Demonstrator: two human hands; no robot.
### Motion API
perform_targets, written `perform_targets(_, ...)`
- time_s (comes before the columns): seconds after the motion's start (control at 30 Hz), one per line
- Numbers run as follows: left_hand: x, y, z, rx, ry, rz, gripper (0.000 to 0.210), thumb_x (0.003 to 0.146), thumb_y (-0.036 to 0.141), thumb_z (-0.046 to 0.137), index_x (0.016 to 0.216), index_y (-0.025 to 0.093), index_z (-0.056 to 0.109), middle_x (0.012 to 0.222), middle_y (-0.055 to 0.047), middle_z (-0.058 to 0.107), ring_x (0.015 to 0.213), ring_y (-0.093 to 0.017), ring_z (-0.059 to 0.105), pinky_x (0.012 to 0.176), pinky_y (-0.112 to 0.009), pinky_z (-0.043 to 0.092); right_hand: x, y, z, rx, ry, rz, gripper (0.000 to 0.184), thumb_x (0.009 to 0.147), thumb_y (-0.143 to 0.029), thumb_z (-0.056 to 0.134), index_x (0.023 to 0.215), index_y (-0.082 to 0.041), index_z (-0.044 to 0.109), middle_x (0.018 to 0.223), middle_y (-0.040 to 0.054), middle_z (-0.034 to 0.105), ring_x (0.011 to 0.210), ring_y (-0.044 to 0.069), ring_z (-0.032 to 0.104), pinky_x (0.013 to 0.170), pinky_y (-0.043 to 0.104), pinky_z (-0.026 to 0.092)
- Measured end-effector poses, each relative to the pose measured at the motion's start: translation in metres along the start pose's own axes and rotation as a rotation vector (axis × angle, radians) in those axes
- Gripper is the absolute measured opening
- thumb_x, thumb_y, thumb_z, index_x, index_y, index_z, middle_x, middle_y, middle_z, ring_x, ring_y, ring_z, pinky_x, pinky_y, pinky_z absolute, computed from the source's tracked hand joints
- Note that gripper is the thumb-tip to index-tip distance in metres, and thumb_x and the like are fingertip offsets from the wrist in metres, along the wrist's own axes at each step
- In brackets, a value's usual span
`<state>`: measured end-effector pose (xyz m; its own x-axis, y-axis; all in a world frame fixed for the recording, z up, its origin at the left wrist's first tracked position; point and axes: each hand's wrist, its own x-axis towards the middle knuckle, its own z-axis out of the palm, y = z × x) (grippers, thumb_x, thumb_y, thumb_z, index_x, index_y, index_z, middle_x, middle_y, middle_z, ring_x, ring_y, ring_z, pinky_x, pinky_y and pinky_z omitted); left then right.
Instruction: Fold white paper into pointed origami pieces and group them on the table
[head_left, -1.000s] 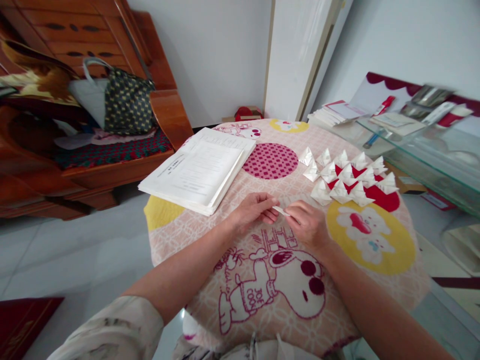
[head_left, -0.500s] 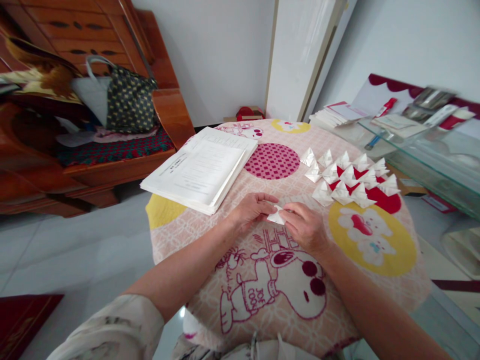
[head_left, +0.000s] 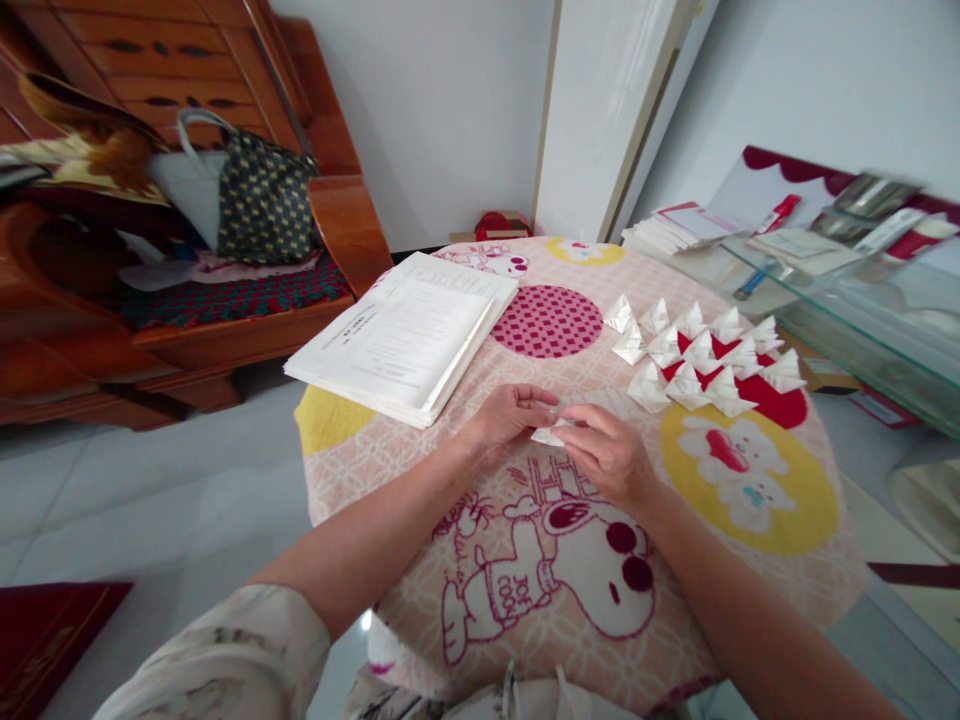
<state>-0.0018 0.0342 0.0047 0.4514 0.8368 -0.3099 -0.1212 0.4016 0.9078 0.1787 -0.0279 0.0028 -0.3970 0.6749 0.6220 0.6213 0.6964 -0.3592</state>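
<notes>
A small folded piece of white paper (head_left: 547, 436) is between my two hands, above the middle of the cloth-covered round table (head_left: 480, 480). My left hand (head_left: 514, 418) has its fingers closed at the paper's upper left edge. From the other side, my right hand (head_left: 607, 450) pinches the paper with thumb and fingers. Part of the paper is hidden behind the fingers. To the right of my hands, several folded white paper boats (head_left: 699, 352) stand in rows. A stack of printed paper sheets (head_left: 397, 335) lies to the left, beyond my left forearm.
A glass shelf unit (head_left: 862, 320) with papers, a red marker (head_left: 780, 213) and metal containers borders the table on the right. At the left stands a wooden bench (head_left: 345, 240) with a patterned bag (head_left: 266, 195) on it. A white pillar (head_left: 592, 110) rises behind the table.
The folded paper has tilted flatter and shows less of its face between my fingers. My hands stay in nearly the same place. The whole view has shifted slightly.
</notes>
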Motion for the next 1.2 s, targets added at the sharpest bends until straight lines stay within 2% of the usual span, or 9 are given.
perform_targets(0.1,0.0,0.0,0.0,-0.005,-0.003,0.046,0.03,0.064,0.01,0.078,0.093,0.009,0.069,0.062,0.0,0.064,0.049,-0.007,0.052,0.049,-0.021,0.034,0.0,0.002,0.0,0.119,0.053,0.073,0.015,0.094,-0.017,0.059,0.096,-0.02,0.073,0.1,0.009,0.071,0.091,0.018,0.068,0.08,0.032,0.056)
perform_targets(0.3,-0.002,-0.001,0.002,0.024,-0.009,0.131,0.032,0.063,0.013,0.08,0.093,0.01,0.068,0.061,0.001,0.064,0.05,-0.007,0.054,0.051,-0.02,0.036,-0.002,0.006,0.004,0.34,0.061,0.305,0.009,0.09,-0.024,0.065,0.086,-0.022,0.073,0.092,0.0047,0.072,0.086,0.018,0.067,0.078,0.032,0.054)
perform_targets(0.6,-0.004,0.0,0.008,0.098,-0.002,0.152,0.034,0.062,0.011,0.07,0.096,0.012,0.07,0.057,0.004,0.061,0.045,-0.005,0.044,0.046,-0.019,0.03,0.0,0.0,0.006,0.598,0.062,0.78,0.014,0.078,-0.03,0.073,0.07,-0.019,0.071,0.065,0.0001,0.067,0.061,0.015,0.058,0.058,0.028,0.044)
perform_targets(0.97,-0.005,-0.003,0.008,0.073,-0.056,0.145,0.037,0.066,0.013,0.072,0.103,0.011,0.07,0.058,0.004,0.059,0.044,-0.004,0.043,0.046,-0.019,0.029,0.002,-0.002,0.007,0.697,0.105,0.938,0.015,0.071,-0.032,0.076,0.068,-0.019,0.07,0.06,0.0017,0.069,0.056,0.016,0.06,0.055,0.028,0.044)
perform_targets(1.2,-0.009,0.003,0.008,0.103,-0.12,0.146,0.042,0.069,0.014,0.073,0.11,0.01,0.068,0.065,0.001,0.065,0.051,-0.006,0.053,0.05,-0.019,0.036,0.003,-0.005,0.004,0.682,0.116,0.982,0.017,0.07,-0.032,0.077,0.065,-0.018,0.069,0.058,0.0027,0.069,0.054,0.016,0.061,0.054,0.028,0.045)
